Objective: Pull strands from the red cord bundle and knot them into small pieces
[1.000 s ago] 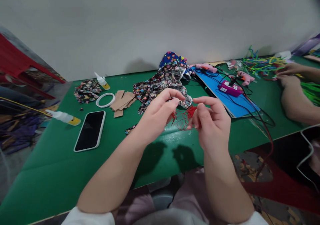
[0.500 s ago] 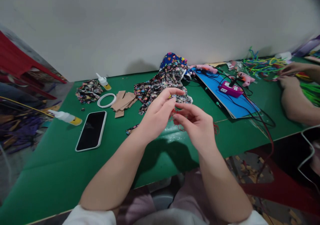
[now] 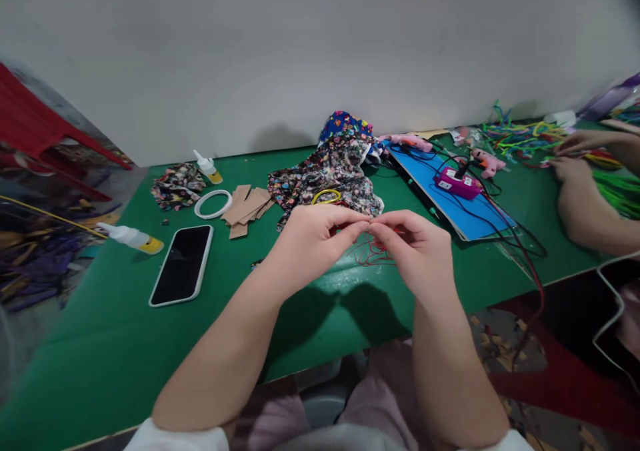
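So the red thread (image 3: 374, 259) is super thin, kind of a messy tangle, with loose curly loops spreading out toward the near side. It's around the middle of the green table (image 3: 110, 344), seen below and behind the fingertips, and it looks denser and brighter right behind the right fingers, which hide part of it. Can't tell if any strand runs up into the fingers.

Left hand (image 3: 315, 245) and right hand (image 3: 421, 247) are both in a thumb-and-finger pinch, tips meeting dead center. Whatever's in there is too tiny to make out, so I honestly can't say what they're gripping, if anything.

There's also a yellow ring (image 3: 326, 195), smooth and a bit shiny, poking out on the far side of the left hand, with a bit of red by its right end. Behind it is the floral cloth (image 3: 320, 164), dark and crumpled with small multicolored flowers. Off to the left: brown strips (image 3: 247, 205) in a loose overlapping pile, plus a white ring (image 3: 213, 193) lying flat.
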`<state>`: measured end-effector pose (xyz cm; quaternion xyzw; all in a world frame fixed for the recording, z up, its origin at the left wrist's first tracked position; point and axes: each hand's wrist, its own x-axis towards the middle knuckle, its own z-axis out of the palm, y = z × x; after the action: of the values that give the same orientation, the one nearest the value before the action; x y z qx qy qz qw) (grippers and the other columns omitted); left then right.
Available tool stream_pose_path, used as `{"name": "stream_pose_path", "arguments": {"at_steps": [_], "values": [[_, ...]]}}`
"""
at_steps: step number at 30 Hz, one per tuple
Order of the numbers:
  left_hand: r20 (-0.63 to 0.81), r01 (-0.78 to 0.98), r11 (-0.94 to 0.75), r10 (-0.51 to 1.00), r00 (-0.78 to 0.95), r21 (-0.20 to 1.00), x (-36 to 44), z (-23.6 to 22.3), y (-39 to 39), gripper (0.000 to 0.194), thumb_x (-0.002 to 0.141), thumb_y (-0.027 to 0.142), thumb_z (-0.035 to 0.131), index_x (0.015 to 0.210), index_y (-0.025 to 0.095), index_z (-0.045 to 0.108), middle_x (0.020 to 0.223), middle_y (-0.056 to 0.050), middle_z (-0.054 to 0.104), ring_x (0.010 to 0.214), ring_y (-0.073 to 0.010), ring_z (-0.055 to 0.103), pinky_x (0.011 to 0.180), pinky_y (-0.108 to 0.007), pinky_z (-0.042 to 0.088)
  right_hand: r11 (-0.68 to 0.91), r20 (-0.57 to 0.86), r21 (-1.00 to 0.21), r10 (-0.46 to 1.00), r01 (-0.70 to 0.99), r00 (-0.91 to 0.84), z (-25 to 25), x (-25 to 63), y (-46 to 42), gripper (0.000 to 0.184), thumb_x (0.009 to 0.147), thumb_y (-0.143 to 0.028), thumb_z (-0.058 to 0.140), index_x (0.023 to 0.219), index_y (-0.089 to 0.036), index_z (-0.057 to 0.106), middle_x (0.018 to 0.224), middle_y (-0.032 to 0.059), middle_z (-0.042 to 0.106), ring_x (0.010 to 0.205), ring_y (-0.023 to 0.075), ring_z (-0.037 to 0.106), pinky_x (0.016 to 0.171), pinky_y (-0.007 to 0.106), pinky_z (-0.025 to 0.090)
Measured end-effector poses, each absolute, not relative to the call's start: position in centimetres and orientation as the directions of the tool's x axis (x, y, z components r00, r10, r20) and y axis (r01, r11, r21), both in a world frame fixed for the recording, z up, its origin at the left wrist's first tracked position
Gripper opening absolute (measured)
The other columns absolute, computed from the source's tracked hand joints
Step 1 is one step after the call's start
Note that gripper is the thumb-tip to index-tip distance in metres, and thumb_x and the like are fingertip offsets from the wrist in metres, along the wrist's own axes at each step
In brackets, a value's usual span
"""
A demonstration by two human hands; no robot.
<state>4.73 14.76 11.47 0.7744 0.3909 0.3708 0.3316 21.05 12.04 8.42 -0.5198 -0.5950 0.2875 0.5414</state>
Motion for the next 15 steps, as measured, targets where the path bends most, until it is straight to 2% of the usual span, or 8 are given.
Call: {"name": "stream_pose_path", "arguments": {"at_steps": [5,11,15], "values": [[0.325,0.397,-0.504,0.839,0.437,0.767,4.84,11.50,15.00,0.017,0.081,0.029,0.059,0.081,0.019,0.073,0.075,0.000,0.071,0.068,-0.0118,0.062,0.063,-0.021,0.045,0.265,0.322,-0.929,0.922,0.259,0.213,8.39,21.15,12.14,0.012,0.074,-0.032,0.069,0.071,-0.020,0.067,0.059,-0.0031,0.062,0.050,0.0082,0.054,0.043,0.018,0.042],[0.231,0.251,-0.331,0.905,0.358,0.909,4.93,11.72,15.07,0.020,0.081,0.034,0.059,0.079,0.017,0.071,0.063,0.002,0.063,0.051,-0.0071,0.050,0.051,-0.019,0.041,0.350,0.364,-0.931,0.855,0.106,0.369,8.39,21.54,12.37,0.016,0.080,-0.034,0.063,0.073,-0.020,0.068,0.057,-0.0028,0.061,0.050,0.0085,0.056,0.048,0.020,0.046],[0.196,0.174,-0.256,0.934,0.299,0.951,4.82,11.49,15.16,0.023,0.078,0.039,0.062,0.079,0.017,0.071,0.059,0.002,0.059,0.047,-0.0062,0.044,0.043,-0.018,0.034,0.363,0.352,-0.931,0.872,0.032,0.339,8.33,21.72,12.17,0.011,0.077,-0.032,0.067,0.077,-0.022,0.070,0.059,-0.0031,0.063,0.051,0.0080,0.057,0.048,0.019,0.047]]}}
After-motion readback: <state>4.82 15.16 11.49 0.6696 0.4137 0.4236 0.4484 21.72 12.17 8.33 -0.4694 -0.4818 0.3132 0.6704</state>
